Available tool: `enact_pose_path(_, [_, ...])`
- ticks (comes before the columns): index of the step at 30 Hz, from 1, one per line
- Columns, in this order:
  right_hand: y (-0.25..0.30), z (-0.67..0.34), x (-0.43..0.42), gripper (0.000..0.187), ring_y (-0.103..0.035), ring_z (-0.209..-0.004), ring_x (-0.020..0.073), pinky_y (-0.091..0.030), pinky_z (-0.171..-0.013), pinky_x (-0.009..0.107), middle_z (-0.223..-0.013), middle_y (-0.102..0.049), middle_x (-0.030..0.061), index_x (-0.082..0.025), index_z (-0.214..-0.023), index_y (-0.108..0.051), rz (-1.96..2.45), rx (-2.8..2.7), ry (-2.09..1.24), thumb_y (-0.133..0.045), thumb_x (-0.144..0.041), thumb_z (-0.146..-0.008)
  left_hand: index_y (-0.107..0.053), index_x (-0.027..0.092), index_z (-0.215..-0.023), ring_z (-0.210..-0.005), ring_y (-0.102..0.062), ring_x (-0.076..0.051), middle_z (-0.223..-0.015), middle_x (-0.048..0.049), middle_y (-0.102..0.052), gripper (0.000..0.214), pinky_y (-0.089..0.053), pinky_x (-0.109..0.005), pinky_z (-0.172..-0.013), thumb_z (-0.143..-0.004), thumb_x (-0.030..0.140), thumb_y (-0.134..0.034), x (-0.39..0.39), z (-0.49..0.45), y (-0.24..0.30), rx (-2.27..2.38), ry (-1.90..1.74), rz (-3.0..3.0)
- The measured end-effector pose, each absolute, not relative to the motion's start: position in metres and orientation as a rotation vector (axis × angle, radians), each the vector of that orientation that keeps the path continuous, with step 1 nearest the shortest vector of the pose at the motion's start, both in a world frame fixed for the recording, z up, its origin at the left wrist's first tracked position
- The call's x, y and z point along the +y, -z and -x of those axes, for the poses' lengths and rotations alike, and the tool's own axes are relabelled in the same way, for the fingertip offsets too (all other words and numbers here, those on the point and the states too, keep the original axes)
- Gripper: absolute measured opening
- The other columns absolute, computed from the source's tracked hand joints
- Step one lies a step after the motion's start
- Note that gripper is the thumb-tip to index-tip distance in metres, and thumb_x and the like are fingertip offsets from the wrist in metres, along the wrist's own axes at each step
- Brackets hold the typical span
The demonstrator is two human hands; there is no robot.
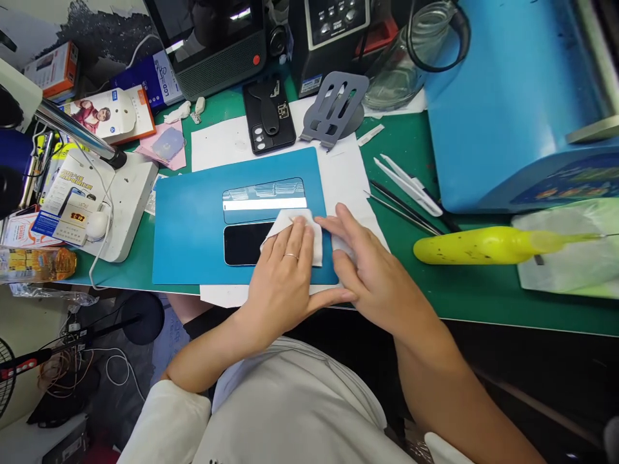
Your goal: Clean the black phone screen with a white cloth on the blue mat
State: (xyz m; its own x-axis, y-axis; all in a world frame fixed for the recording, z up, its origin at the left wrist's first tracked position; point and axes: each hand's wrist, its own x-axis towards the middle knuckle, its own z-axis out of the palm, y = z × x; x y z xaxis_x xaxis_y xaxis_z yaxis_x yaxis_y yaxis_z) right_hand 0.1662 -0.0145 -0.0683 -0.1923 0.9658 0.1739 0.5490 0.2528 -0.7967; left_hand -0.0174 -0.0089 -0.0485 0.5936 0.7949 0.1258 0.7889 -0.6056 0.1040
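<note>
My left hand (283,280) lies with its fingers stretched flat on a folded white wipe (313,241), pressing it onto a smartphone (244,245) with a dark screen. The wipe and fingers hide the phone's right part. Just to the right, my right hand (360,261) has its fingers apart and slightly bent, its fingertips near the wipe's edge. Whether it touches the pale material under its fingers, I cannot tell. A clear, phone-shaped glass sheet (264,193) lies above the phone. Both rest on a blue mat (188,225).
Behind the mat are a black phone case (268,116) and a grey folding stand (338,106). White tweezers (409,183) and a yellow squeeze bottle (483,246) lie to the right, before a large blue machine (498,109). A lamp base (128,193) stands at left.
</note>
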Motion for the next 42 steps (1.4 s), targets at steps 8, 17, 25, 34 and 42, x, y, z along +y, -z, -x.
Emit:
enact_pose_path(8, [0.063, -0.162, -0.017, 0.07, -0.055, -0.148, 0.0286, -0.051, -0.119, 0.054, -0.155, -0.062, 0.0118, -0.032, -0.173, -0.015, 1.382, -1.878, -0.738, -0.042, -0.026, -0.109, -0.046, -0.005, -0.154, -0.151, -0.05, -0.04, -0.163, -0.0303, -0.047, 0.102, -0.044, -0.048, -0.12, -0.101, 0.081, -0.033, -0.032, 0.029, 0.045, 1.286, -0.286, -2.795])
enact_pose_path(17, [0.061, -0.164, -0.014, 0.071, -0.052, -0.149, 0.0282, -0.052, -0.119, 0.056, -0.157, -0.06, 0.0102, -0.033, -0.174, -0.013, 1.341, -1.96, -0.704, -0.037, -0.019, -0.109, -0.029, 0.006, -0.167, -0.16, -0.038, -0.038, -0.168, -0.0247, -0.042, 0.081, -0.037, -0.054, -0.127, -0.11, 0.062, -0.041, -0.045, 0.102, 0.028, 1.576, -0.113, -2.653])
enact_pose_path(25, [0.063, -0.162, -0.014, 0.071, -0.053, -0.147, 0.0299, -0.054, -0.116, 0.055, -0.156, -0.06, 0.0105, -0.033, -0.173, -0.016, 1.337, -1.984, -0.64, -0.043, -0.019, -0.108, -0.017, 0.011, -0.172, -0.159, -0.04, -0.035, -0.168, -0.021, -0.045, 0.074, -0.041, -0.05, -0.126, -0.113, 0.048, -0.041, -0.056, 0.102, 0.024, 1.577, -0.076, -2.69])
enact_pose_path(34, [0.067, -0.165, -0.015, 0.074, -0.053, -0.148, 0.0265, -0.054, -0.116, 0.051, -0.157, -0.059, 0.013, -0.032, -0.174, -0.005, 1.314, -1.933, -0.68, -0.04, -0.019, -0.109, -0.039, -0.003, -0.159, -0.162, -0.031, -0.038, -0.168, -0.0284, -0.04, 0.082, -0.037, -0.051, -0.129, -0.11, 0.063, -0.037, -0.04, 0.03, 0.049, 1.248, -0.253, -2.807])
enact_pose_path(42, [0.064, -0.165, -0.017, 0.073, -0.051, -0.15, 0.0266, -0.051, -0.12, 0.051, -0.16, -0.056, 0.011, -0.033, -0.174, -0.007, 1.347, -1.936, -0.715, -0.039, -0.02, -0.11, -0.036, 0.005, -0.163, -0.164, -0.03, -0.034, -0.169, -0.0239, -0.042, 0.066, -0.035, -0.052, -0.131, -0.113, 0.048, -0.039, -0.037, 0.068, 0.039, 1.319, -0.255, -2.706])
